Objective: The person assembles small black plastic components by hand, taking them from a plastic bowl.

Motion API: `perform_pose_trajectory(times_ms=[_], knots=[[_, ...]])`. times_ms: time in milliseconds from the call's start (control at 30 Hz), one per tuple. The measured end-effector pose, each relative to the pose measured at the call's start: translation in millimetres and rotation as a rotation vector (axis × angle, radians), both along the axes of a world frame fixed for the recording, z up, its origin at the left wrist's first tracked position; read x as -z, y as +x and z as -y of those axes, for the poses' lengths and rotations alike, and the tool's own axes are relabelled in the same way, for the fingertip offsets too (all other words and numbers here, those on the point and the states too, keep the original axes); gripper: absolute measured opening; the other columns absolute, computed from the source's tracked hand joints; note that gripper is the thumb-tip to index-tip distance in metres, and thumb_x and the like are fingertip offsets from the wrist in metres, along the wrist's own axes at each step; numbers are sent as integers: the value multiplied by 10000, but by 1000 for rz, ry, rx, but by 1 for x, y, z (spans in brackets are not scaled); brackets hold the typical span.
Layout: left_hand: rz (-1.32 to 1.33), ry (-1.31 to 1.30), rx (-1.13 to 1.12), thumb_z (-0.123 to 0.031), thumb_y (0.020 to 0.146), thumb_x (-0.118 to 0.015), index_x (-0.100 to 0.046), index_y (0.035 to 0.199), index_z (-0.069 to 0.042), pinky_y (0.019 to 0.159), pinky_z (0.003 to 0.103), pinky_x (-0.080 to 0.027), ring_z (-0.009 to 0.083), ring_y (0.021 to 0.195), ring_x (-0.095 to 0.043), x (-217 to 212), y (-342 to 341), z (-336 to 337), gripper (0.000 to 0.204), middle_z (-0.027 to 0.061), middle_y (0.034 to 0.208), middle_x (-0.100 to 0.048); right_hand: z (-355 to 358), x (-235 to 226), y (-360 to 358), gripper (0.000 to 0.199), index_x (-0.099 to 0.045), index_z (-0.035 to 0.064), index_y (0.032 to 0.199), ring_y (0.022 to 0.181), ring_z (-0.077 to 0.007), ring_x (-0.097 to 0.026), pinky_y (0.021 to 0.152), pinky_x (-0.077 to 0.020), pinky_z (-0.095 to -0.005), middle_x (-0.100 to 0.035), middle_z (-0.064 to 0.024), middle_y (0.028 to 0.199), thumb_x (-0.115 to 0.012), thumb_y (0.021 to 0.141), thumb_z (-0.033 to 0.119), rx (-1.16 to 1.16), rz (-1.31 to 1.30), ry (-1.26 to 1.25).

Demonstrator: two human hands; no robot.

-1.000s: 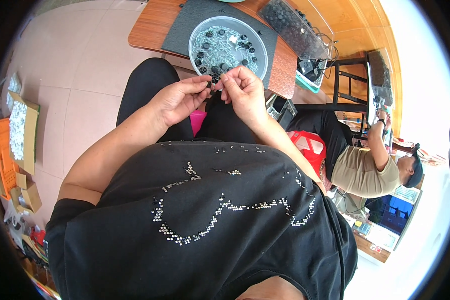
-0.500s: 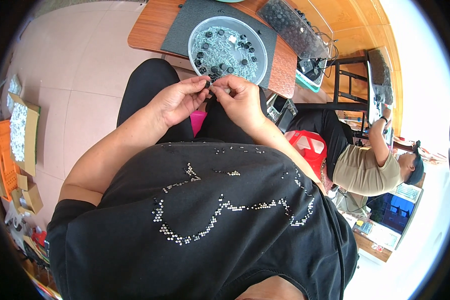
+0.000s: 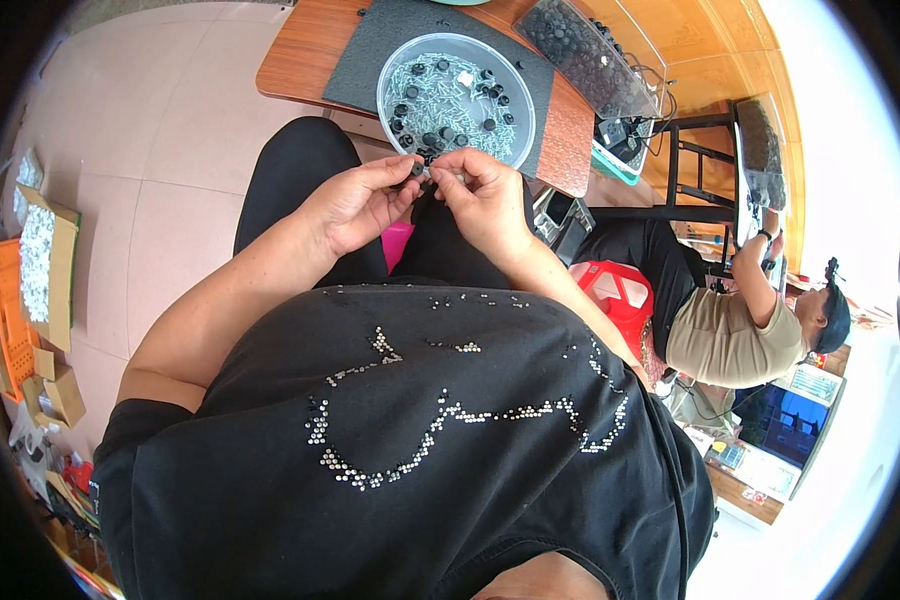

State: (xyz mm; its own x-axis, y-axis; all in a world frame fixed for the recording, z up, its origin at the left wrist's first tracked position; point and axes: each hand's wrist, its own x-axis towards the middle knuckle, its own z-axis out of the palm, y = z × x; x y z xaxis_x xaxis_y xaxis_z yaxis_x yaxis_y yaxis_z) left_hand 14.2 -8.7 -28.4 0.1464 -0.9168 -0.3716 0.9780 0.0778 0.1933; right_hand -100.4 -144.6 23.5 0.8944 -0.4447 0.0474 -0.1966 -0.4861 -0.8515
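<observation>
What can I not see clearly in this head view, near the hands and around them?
In the head view:
What the right hand may pinch: too small, and covered by the hand itself.
Full shape of the black part: partly covered by the left hand.
Bottom of the basin: mostly hidden under screws.
What the pink thing is: partly hidden by the legs.
Green thing: cut off by the top edge.

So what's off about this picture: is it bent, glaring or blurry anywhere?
Head view: the tiled floor shows lines bowed by fisheye distortion; head view: glare washes out the white wall at far right; head view: the left hand looks fairly sharp, but detail on the small black part it holds is too small to make out.
</observation>
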Motion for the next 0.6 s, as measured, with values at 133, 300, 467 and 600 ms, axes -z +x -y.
perform_pose_trajectory(times_ms=[133,300,467,600], knots=[[4,5,0,-110,886,-599,-599,985,-30,724,192,-513,86,780,-595,-1,-1,0,127,38,883,-619,-3,0,-1,37,-628,0,882,619,-43,-567,545,-450,-187,-618,1,711,-598,861,6,15,43,161],[23,14,3,-120,887,-601,-597,985,-35,710,190,-506,82,784,-589,2,-3,2,130,27,891,-618,-6,-6,1,33,-624,4,872,605,-42,-560,541,-453,-192,-609,6,706,-595,859,-3,-22,40,279],[66,14,15,-122,886,-601,-600,978,-43,728,195,-489,80,785,-582,-1,-5,2,120,16,895,-617,-6,-11,1,11,-633,9,822,596,-56,-565,528,-459,-208,-620,-17,711,-625,827,4,-36,77,-91],[122,-31,62,-121,887,-599,-603,968,-44,722,197,-476,74,785,-573,6,-4,2,111,14,890,-619,-8,-14,2,26,-640,3,796,573,-65,-558,518,-454,-209,-626,-36,684,-654,803,24,-118,160,-384]])
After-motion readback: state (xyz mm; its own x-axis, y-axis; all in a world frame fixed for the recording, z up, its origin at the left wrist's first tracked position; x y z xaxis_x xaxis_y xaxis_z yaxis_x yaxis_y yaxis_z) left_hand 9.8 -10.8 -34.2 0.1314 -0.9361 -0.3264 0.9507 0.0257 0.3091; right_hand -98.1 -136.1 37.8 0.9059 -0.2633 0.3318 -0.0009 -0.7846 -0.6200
